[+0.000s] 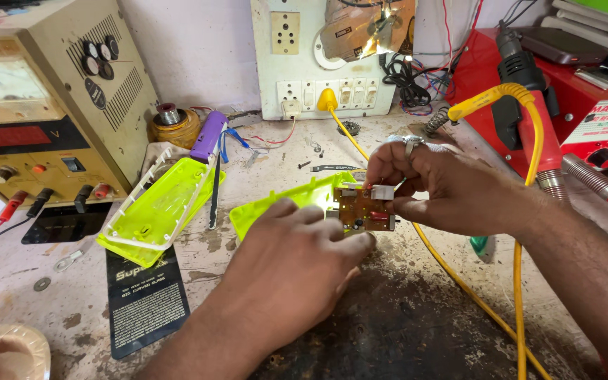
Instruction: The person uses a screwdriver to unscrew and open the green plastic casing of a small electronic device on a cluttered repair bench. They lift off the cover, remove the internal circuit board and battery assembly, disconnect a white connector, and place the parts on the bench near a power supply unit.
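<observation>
A small brown circuit board [364,210] with a white part on top is held just above the workbench between both my hands. My right hand [445,184], with a ring on one finger, pinches its top and right edge. My left hand [297,260] supports it from below and the left. Right behind the board lies a lime-green plastic case half [283,203]. The other lime-green case half [160,204], with a white frame, lies open to the left.
A beige power supply [36,98] with probes stands at the left. A wall socket panel [325,56] is at the back. A yellow cable [522,281] crosses the bench at the right beside a red hot-air tool [540,134]. A purple tool [209,135], solder reel [172,121] and black card [146,302] lie nearby.
</observation>
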A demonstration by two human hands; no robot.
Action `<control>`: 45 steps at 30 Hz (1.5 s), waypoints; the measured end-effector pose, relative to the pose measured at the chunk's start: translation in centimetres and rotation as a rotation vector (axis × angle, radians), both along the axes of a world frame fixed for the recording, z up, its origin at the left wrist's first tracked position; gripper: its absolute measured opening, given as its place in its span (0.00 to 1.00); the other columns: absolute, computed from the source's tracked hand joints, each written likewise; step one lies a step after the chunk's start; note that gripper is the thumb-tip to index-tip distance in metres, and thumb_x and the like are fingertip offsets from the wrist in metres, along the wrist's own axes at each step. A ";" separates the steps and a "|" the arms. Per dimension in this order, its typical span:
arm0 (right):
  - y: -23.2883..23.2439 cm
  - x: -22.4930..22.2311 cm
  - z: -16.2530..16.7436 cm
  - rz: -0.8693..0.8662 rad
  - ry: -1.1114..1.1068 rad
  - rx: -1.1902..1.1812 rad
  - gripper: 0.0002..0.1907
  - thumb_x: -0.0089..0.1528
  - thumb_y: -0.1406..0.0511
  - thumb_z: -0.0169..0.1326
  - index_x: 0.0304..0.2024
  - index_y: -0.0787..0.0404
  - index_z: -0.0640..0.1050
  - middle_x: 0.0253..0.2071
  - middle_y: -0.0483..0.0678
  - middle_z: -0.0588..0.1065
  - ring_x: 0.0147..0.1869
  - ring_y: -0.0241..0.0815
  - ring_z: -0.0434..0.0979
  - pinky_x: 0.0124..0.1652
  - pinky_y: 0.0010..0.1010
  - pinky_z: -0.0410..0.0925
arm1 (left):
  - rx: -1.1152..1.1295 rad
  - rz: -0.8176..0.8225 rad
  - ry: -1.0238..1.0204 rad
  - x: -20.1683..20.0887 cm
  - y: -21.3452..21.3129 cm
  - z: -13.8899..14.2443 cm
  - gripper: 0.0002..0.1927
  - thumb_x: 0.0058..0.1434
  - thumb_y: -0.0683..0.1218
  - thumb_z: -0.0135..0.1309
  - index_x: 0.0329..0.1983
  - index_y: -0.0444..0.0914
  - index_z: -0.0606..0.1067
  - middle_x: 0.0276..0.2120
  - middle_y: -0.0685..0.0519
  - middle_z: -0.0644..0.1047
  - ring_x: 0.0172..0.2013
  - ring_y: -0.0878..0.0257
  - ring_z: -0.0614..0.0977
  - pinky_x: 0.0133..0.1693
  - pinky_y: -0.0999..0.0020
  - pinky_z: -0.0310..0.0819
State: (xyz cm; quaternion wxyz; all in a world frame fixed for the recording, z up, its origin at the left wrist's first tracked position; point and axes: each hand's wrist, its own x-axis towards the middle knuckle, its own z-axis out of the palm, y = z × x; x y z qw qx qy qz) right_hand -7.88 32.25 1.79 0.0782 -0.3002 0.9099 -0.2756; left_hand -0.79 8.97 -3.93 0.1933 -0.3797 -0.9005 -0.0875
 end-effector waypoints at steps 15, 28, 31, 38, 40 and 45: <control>-0.1 0.2 0.1 0.006 0.015 0.005 0.21 0.58 0.70 0.57 0.54 0.54 0.73 0.45 0.42 0.80 0.52 0.32 0.80 0.52 0.30 0.74 | -0.195 0.106 -0.036 0.3 0.9 0.0 0.23 0.62 0.46 0.47 0.62 0.42 0.72 0.27 0.53 0.82 0.29 0.56 0.84 0.33 0.54 0.73; -0.6 1.1 1.1 -0.079 0.071 0.234 0.26 0.56 0.56 0.64 0.58 0.41 0.78 0.46 0.37 0.83 0.44 0.28 0.85 0.39 0.30 0.77 | -0.101 0.119 -0.032 0.6 0.9 -0.1 0.24 0.60 0.47 0.49 0.61 0.39 0.73 0.27 0.53 0.82 0.31 0.54 0.83 0.34 0.54 0.73; 0.0 0.6 1.1 -0.075 0.103 0.290 0.23 0.60 0.58 0.62 0.59 0.42 0.80 0.41 0.38 0.84 0.44 0.31 0.83 0.42 0.28 0.76 | -0.075 0.106 -0.056 0.6 0.9 0.1 0.21 0.60 0.46 0.49 0.58 0.40 0.74 0.28 0.53 0.82 0.32 0.54 0.83 0.36 0.52 0.73; 0.0 -0.8 -0.4 0.006 -0.174 -0.045 0.12 0.66 0.63 0.52 0.50 0.58 0.79 0.37 0.43 0.82 0.44 0.32 0.80 0.48 0.25 0.74 | 0.276 0.097 0.021 0.0 0.2 0.1 0.17 0.57 0.47 0.55 0.49 0.39 0.76 0.44 0.49 0.80 0.45 0.52 0.82 0.45 0.51 0.74; 0.2 -1.0 -0.6 0.011 -0.178 -0.095 0.11 0.66 0.63 0.53 0.49 0.61 0.79 0.36 0.45 0.81 0.43 0.32 0.78 0.46 0.27 0.73 | 0.390 0.116 0.070 -0.2 0.1 -0.3 0.21 0.55 0.48 0.58 0.52 0.38 0.76 0.48 0.46 0.79 0.47 0.49 0.80 0.46 0.51 0.73; 1.3 -1.7 -1.0 -0.173 -0.260 0.003 0.15 0.65 0.63 0.52 0.53 0.57 0.79 0.38 0.41 0.81 0.43 0.28 0.80 0.49 0.24 0.75 | 0.418 0.107 0.126 -0.8 0.2 -0.9 0.25 0.59 0.49 0.58 0.59 0.35 0.74 0.55 0.45 0.78 0.51 0.48 0.79 0.51 0.50 0.71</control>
